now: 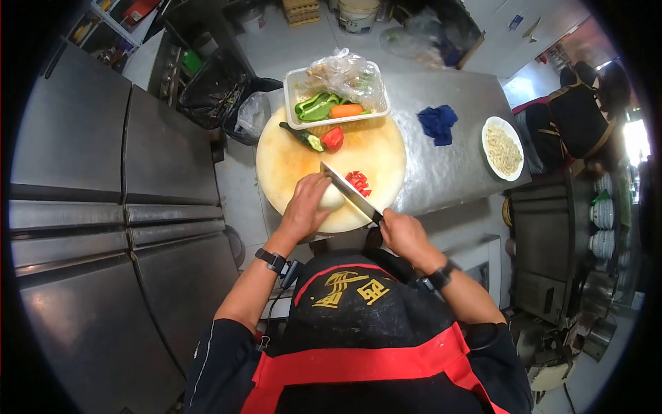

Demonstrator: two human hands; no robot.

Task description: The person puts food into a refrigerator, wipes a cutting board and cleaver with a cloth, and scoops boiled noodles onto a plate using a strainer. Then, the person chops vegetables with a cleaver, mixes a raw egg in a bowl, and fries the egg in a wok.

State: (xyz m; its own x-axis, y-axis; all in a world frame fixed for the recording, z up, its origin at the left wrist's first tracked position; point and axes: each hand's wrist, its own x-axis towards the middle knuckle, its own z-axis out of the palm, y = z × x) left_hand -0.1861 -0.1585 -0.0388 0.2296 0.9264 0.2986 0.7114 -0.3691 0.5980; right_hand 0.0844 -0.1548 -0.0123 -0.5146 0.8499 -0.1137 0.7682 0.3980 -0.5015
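Note:
In the head view, my right hand [405, 234] is wrapped around the dark handle of a kitchen knife [349, 191]. Its blade slants up and left over the round cutting board [279, 181]. My left hand [305, 205] curls its fingers over a white rounded vegetable piece [332, 199], right beside the blade; its exact kind is hard to make out. Diced red pepper [358, 183] lies on the board, on the other side of the knife. Farther back on the board are a larger red pepper piece [333, 139] and a cut cucumber-like green vegetable [302, 137].
A white plastic basket [292, 93] with green pepper [317, 107], a carrot [346, 110] and a plastic bag [345, 74] stands at the board's far edge. To the right, a blue cloth [437, 125] and a bowl of noodles [504, 149] rest on the metal table [455, 176].

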